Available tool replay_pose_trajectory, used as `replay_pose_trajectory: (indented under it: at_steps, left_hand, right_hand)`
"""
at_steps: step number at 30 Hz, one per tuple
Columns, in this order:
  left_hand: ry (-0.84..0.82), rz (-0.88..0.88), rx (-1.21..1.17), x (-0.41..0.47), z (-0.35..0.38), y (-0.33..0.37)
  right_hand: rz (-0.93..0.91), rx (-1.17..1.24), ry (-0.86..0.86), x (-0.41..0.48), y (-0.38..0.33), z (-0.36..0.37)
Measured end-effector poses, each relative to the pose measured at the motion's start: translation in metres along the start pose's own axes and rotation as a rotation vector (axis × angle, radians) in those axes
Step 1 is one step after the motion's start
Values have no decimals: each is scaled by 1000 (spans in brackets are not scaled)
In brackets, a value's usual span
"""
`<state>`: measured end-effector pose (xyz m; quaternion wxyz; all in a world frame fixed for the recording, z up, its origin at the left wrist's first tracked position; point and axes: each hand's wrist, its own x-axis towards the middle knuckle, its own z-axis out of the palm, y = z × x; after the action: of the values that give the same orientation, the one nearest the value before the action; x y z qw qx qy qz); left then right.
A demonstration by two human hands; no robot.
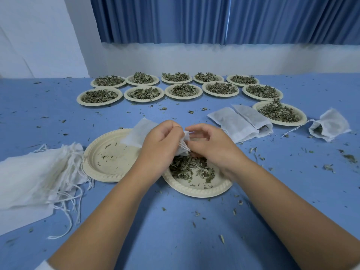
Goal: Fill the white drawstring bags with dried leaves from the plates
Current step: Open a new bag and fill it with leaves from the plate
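Blue table (175,240) strewn with leaf bits (222,239); blue curtain (194,20), white wall (194,59) behind.

Single head-worn wide-angle view, facing forward and down; close above left hand (157,147) and right hand (212,147), blue surface (175,230) running out to far wall (214,59).
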<state>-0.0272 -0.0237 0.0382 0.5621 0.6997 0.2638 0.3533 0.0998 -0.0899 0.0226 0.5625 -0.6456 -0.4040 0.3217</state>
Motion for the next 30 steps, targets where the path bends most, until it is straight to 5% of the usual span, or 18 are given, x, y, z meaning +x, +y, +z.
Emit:
replay_pose_trajectory:
  at_steps: [4,15,21,30]
  left_hand:
    - [-33,-36,-62,-1,1,2]
    - [-46,48,157,-2,4,-5]
    - [124,8,142,4,-5,-6]
    - [55,-19,11,2,-7,0]
  right_hand:
    - [90,146,-179,-1,1,0]
    - [-43,-54,68,-1,4,3]
    - [102,166,-81,4,-3,-6]
    - [174,278,-323,2,-3,-8]
